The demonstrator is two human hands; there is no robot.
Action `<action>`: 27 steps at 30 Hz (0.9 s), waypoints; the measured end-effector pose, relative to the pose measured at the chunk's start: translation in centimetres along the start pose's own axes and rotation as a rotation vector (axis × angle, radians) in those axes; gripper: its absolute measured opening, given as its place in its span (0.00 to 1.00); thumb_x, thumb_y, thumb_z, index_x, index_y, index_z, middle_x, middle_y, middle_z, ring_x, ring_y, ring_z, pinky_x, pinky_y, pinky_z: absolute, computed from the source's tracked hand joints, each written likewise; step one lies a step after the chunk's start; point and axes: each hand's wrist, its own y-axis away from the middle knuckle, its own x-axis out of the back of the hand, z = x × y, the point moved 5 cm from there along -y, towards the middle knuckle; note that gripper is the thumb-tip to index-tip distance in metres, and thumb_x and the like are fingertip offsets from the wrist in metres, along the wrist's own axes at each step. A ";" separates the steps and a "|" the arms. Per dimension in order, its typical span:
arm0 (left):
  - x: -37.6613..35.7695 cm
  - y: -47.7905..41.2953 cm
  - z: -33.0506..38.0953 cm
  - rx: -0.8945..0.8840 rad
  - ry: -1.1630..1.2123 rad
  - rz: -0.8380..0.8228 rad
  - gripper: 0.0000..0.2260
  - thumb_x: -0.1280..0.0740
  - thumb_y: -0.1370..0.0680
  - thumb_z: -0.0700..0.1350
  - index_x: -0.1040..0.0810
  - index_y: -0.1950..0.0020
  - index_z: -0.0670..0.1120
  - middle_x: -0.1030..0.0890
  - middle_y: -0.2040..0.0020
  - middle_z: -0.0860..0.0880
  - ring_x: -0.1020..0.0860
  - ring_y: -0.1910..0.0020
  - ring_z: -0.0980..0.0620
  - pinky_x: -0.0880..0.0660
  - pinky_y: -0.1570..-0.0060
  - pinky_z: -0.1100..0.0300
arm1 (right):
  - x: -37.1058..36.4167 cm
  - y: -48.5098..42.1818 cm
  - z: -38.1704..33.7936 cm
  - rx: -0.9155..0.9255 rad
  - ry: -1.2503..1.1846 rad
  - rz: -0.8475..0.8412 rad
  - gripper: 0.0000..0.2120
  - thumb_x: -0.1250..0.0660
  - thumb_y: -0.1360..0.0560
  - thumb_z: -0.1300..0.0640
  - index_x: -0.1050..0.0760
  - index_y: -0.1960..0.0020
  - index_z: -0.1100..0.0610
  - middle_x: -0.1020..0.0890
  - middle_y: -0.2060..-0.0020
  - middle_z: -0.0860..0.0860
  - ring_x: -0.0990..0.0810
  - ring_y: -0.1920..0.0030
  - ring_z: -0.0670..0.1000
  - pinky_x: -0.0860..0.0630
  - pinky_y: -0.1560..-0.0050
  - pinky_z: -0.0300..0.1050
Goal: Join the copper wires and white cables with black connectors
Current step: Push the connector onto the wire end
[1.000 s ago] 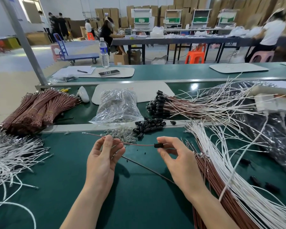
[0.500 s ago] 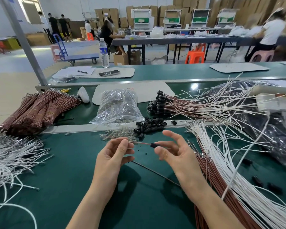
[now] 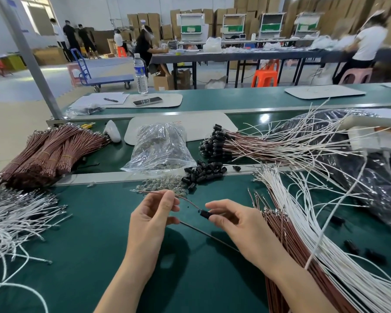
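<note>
Right hand (image 3: 242,227) has drawn its fingers in since the last look and now pinches the connector (image 3: 205,214), just below the pile (image 3: 203,172). Left hand (image 3: 151,222) pinches the wire (image 3: 185,199) running into the connector, below-left of the pile. White cables (image 3: 303,222) lie to the pile's right.

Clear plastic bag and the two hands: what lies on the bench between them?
In the head view, a scatter of small clear parts and, beside it, a heap of loose black connectors.

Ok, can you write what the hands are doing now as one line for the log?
left hand: pinches copper wire | right hand: pinches black connector | state: wire end at connector, above green bench
</note>
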 end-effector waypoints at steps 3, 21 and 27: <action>-0.6 0.4 0.4 -0.056 -0.108 -0.047 0.06 0.30 0.25 0.53 0.16 0.53 0.53 0.16 0.58 0.49 0.18 0.58 0.52 0.19 0.61 0.60 | 0.3 0.1 -0.6 0.049 0.071 0.019 0.13 0.30 0.21 0.55 0.20 0.42 0.37 0.17 0.51 0.33 0.20 0.47 0.35 0.31 0.48 0.24; -1.9 1.4 0.8 -0.116 -0.252 -0.099 0.06 0.33 0.24 0.54 0.18 0.54 0.54 0.17 0.61 0.48 0.19 0.62 0.53 0.21 0.64 0.62 | 1.4 1.3 -3.1 0.244 0.319 0.064 0.13 0.32 0.20 0.56 0.21 0.38 0.43 0.20 0.48 0.36 0.22 0.45 0.40 0.30 0.44 0.29; -3.4 2.2 1.4 -0.133 -0.186 -0.125 0.06 0.32 0.23 0.51 0.16 0.53 0.53 0.15 0.58 0.46 0.18 0.60 0.52 0.20 0.64 0.61 | 2.0 1.9 -4.0 0.342 0.459 0.099 0.15 0.34 0.19 0.55 0.23 0.34 0.45 0.20 0.45 0.38 0.27 0.45 0.38 0.33 0.39 0.32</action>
